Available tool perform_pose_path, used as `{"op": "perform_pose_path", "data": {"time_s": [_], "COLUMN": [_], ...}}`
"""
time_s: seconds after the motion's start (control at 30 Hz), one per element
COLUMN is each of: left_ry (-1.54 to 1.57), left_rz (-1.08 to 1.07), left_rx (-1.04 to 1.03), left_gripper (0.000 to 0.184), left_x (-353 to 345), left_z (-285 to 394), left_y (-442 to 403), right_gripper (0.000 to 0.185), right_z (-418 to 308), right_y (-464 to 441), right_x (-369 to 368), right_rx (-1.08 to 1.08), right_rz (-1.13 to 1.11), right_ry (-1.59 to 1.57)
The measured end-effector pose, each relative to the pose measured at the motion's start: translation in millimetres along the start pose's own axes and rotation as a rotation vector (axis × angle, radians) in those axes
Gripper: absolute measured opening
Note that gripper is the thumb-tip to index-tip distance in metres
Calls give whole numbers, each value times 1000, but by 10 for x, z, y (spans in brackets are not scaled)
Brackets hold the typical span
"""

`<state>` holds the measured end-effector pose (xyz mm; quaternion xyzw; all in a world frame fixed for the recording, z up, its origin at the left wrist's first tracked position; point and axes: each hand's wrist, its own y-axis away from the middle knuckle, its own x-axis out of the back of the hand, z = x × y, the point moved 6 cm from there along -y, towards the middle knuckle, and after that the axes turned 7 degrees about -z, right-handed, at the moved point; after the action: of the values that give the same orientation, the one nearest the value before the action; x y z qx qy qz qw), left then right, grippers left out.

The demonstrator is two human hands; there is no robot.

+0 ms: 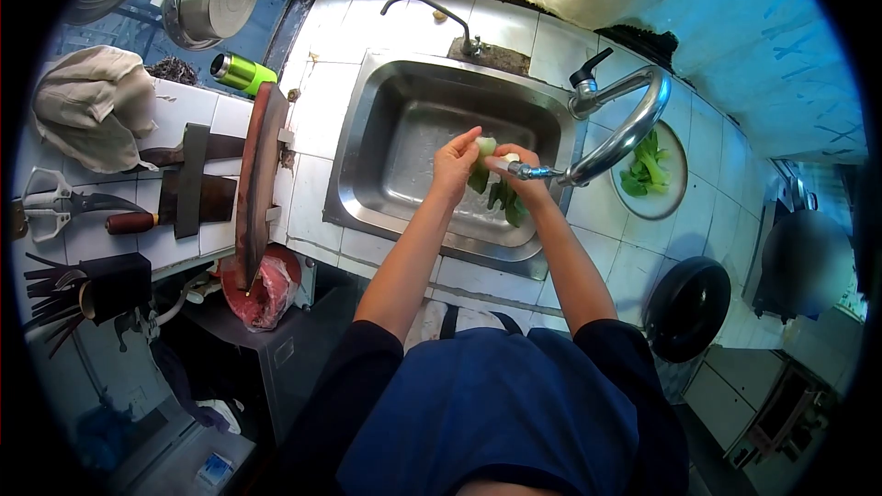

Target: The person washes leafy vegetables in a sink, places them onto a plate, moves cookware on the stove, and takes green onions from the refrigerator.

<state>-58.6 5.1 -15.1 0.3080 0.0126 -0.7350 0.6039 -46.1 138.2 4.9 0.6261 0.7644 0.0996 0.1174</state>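
Note:
Over the steel sink (347,161), my left hand (452,165) pinches a pale green stalk of bok choy (485,146), its thumb and fingers closed around it. Close beside it, my right hand (525,176) is closed on bok choy too, with a whitish stem end showing at the fingers. Dark green leaves (503,198) hang below the hands into the basin. Whether both hands hold one piece or separate pieces, I cannot tell. The curved faucet (654,103) reaches over my right hand, its nozzle partly covering that hand. The basin floor looks wet.
Right of the sink lies a round plate (681,186) bearing green bok choy; a black pan (689,310) stands below it. A thin second tap (424,0) rises behind the basin. Leftward are an upright cutting board (260,188), knives, scissors (55,202) and a green tumbler (243,73).

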Motion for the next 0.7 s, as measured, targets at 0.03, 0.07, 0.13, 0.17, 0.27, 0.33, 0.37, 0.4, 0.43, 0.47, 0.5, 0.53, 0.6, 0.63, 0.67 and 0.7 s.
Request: {"op": "perform_pose_path", "data": {"time_s": [0.03,0.07,0.13,0.17,0.27,0.33,0.37,0.4,0.43,0.47,0.5,0.53,0.6,0.63,0.67,0.7], "left_ry": [0,8,15,-28,-217,-362,-502,-643,-643,-824,-1006,-1006,-1352,-1354,-1359,-1365], "left_rz": [2,4,7,-2,4,20,59,98,96,61,27,30,-129,-129,-171,-213], "left_rx": [0,-11,-21,-35,-85,-120,-115,-109,-110,-138,-164,-164,-330,-330,-321,-313], "left_gripper": [32,32,31,30,27,26,19,15,15,15,15,15,14,14,14,14], "left_x": [-20,-46,-46,-49,-41,-76,-72,-76,-94,-146,-175,-150,-283,-293,-323,-344], "left_z": [28,60,78,103,134,225,269,323,371,440,476,510,599,625,634,627], "left_y": [21,38,54,53,43,71,93,113,118,120,119,112,127,141,149,147], "right_gripper": [21,23,26,26,24,22,20,19,19,18,17,17,17,17,17,17], "right_z": [-12,-24,-19,-29,64,34,-36,-138,-168,-213,-246,-268,-327,-322,-321,-326], "right_y": [4,4,5,0,-39,-27,11,66,89,117,138,152,199,200,197,192], "right_x": [-13,-22,-28,-30,-29,-29,-33,-53,-43,-55,-72,-63,-108,-111,-111,-107], "right_rx": [-1,-2,-4,7,96,174,293,411,412,423,431,432,518,518,517,516], "right_rz": [-2,6,13,-7,19,64,98,133,135,141,145,142,141,142,142,143], "right_ry": [0,-10,-21,3,87,147,305,465,466,633,799,798,1011,1010,1011,1012]}}
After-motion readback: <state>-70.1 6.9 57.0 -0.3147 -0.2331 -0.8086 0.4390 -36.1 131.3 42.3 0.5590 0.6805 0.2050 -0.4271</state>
